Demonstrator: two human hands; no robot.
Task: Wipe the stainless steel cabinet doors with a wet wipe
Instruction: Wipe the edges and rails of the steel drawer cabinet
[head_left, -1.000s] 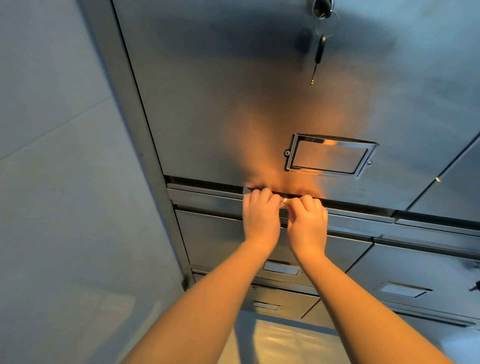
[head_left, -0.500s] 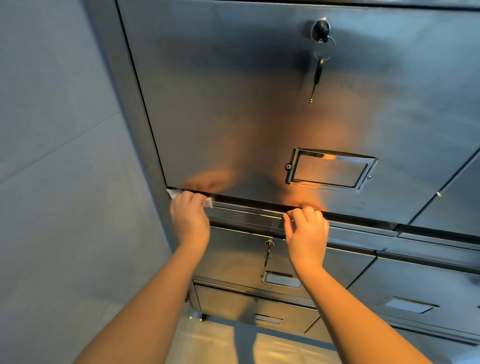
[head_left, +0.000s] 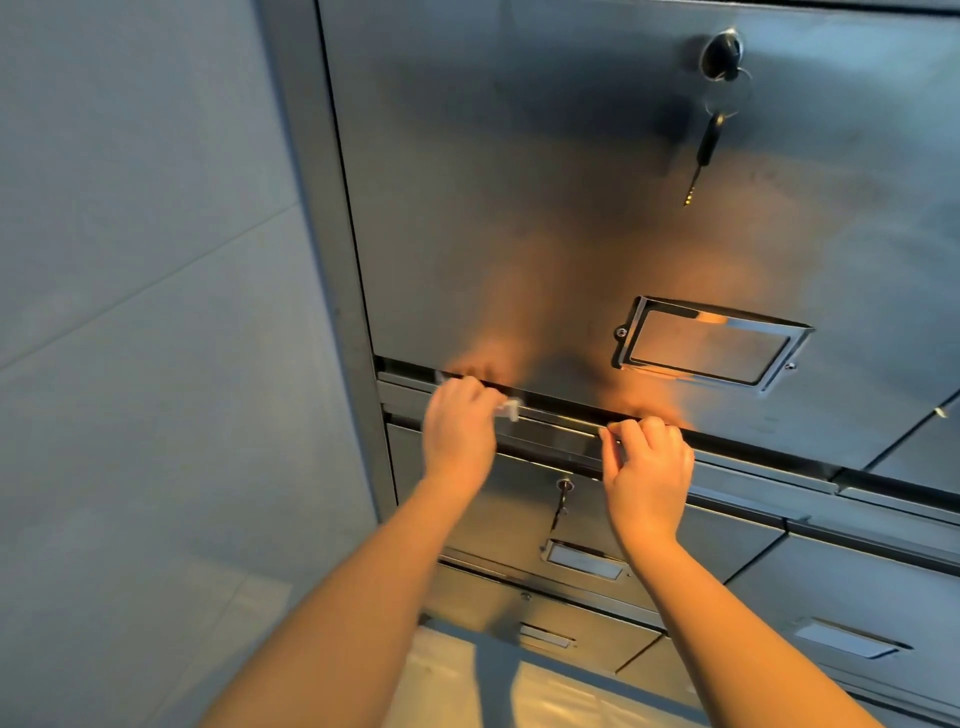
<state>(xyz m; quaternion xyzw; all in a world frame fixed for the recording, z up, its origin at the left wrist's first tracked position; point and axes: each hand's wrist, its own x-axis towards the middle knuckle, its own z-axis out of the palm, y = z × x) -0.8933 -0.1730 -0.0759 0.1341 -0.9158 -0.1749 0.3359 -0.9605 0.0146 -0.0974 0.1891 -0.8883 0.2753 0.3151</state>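
Observation:
The large stainless steel cabinet door (head_left: 519, 208) fills the upper view, with a chrome label frame (head_left: 711, 343) and a lock with hanging keys (head_left: 719, 78). My left hand (head_left: 460, 431) grips a white wet wipe (head_left: 509, 409) at the door's bottom edge, near its left end. My right hand (head_left: 649, 467) curls its fingers over the same bottom edge, to the right of the left hand. Most of the wipe is hidden under my left fingers.
Smaller steel drawers (head_left: 519, 519) with label frames and a second key (head_left: 563, 499) lie below the hands. More cabinet fronts (head_left: 857, 597) run to the right. A pale tiled wall (head_left: 156, 312) stands at the left, and a light floor (head_left: 519, 691) shows at the bottom.
My left hand slid left with the wipe along the door's bottom edge, away from the right hand, then came back a little to the right. My right hand stayed on the edge.

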